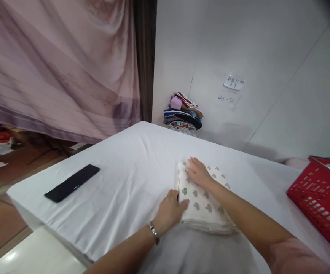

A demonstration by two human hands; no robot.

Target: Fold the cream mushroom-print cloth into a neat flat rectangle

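A folded white cloth (200, 207) with grey mushroom prints and one green one lies on the white-covered table (130, 171), its layers stacked. My left hand (170, 209), with a silver bracelet at the wrist, is at the cloth's left edge, thumb over the top and fingers along the side. Flat on the cloth's upper part rests my right hand (199, 173), fingers stretched toward its upper left corner. The right forearm crosses over the cloth's right side and hides part of it.
A black flat object (72, 183) lies on the table's left part. A red plastic basket (321, 194) stands at the right. Behind the table's far edge rises a pile of folded clothes (183, 114) by the wall. A pink curtain (67, 64) hangs at the left.
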